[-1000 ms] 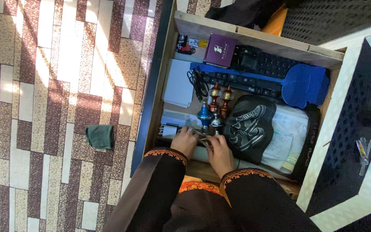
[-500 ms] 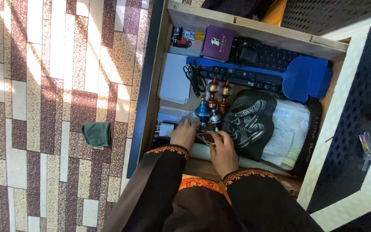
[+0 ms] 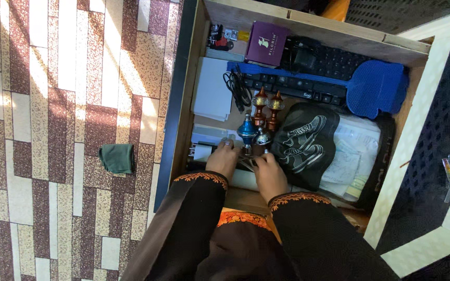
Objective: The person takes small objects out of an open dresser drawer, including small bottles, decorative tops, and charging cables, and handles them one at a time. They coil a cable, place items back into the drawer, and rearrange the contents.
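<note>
Both hands — left hand (image 3: 224,158), right hand (image 3: 267,173) — rest at the near edge of an open wooden drawer (image 3: 308,26), fingers curled over small items; what they grip cannot be told. Just above stand ornate finials (image 3: 260,117), a black shoe-print bag (image 3: 304,140), a blue swatter (image 3: 376,88) and a keyboard (image 3: 292,88). At frame left, a green cloth (image 3: 116,157) lies on the tiled floor (image 3: 42,104).

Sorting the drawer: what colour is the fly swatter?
Blue; the fly swatter shows best in the head view.
</note>
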A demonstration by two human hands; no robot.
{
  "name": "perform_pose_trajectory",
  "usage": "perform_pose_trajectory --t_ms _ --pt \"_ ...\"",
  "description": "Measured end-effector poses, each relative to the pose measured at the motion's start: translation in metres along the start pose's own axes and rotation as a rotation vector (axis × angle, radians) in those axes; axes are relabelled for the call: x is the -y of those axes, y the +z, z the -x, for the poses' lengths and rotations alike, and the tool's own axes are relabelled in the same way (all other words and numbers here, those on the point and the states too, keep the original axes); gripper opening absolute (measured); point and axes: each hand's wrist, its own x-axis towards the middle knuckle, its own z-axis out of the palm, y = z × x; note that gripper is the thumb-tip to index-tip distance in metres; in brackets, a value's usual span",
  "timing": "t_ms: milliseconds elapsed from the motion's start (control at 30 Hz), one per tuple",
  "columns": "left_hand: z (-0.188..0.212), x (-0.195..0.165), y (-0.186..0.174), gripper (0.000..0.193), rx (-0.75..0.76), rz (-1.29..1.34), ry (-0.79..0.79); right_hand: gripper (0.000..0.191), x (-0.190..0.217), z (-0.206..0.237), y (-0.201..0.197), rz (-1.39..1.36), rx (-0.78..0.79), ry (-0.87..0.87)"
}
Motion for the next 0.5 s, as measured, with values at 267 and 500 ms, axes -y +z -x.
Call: perform_pose_trajectory --t_ms 267,500 --pt "0.017 0.006 0.008 0.046 -0.203 0.013 -0.059 0.029 0.008 -0.005 0.003 0.021 0.064 0.132" --pt "0.061 -0.001 0.02 0.055 -0.066 -0.054 -0.238 0.033 0.001 0.032 0.007 -0.033 -0.032 -0.042"
